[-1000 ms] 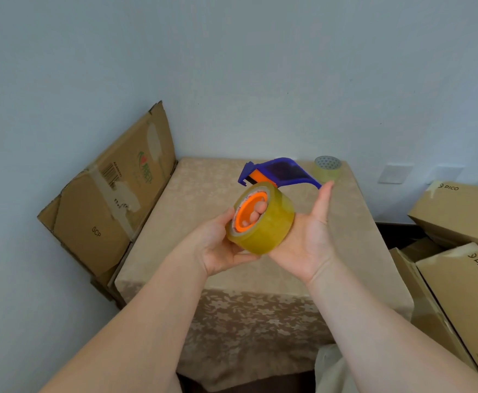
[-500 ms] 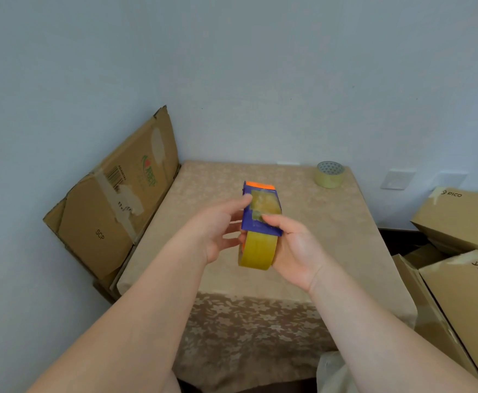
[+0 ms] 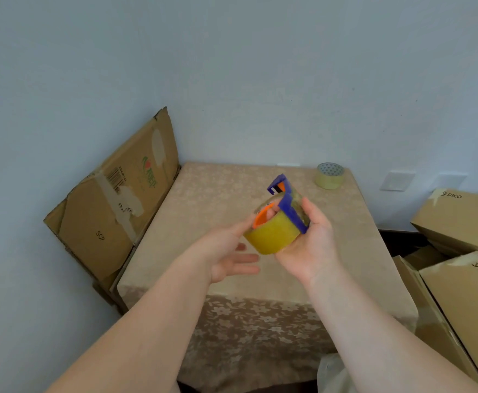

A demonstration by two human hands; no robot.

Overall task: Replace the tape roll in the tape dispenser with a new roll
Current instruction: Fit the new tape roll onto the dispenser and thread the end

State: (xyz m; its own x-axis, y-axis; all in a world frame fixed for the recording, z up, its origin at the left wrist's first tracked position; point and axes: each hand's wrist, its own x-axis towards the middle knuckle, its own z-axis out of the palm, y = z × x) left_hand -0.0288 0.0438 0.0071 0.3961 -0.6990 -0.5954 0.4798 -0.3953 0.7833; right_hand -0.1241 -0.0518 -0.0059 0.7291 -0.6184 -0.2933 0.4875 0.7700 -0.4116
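A blue tape dispenser [image 3: 290,208] with an orange hub carries a thick yellow tape roll [image 3: 271,239]. It is held above the table, tilted, with its blue blade end pointing up and away. My right hand [image 3: 311,248] cradles the dispenser and roll from the right and below. My left hand [image 3: 223,256] is at the roll's left side, with one finger inside the orange hub and the other fingers spread below. A second, thinner pale tape roll [image 3: 329,177] lies flat at the table's far right corner.
The table [image 3: 203,222] has a beige floral cloth and stands against a pale wall. A flattened cardboard box [image 3: 113,211] leans at its left. Stacked PICO cartons [image 3: 459,219] stand close on the right.
The dispenser and roll have been turned: first the orange hub faced me, then the roll stood edge-on, now it tilts with the hub to the left. My left fingers have spread out below.
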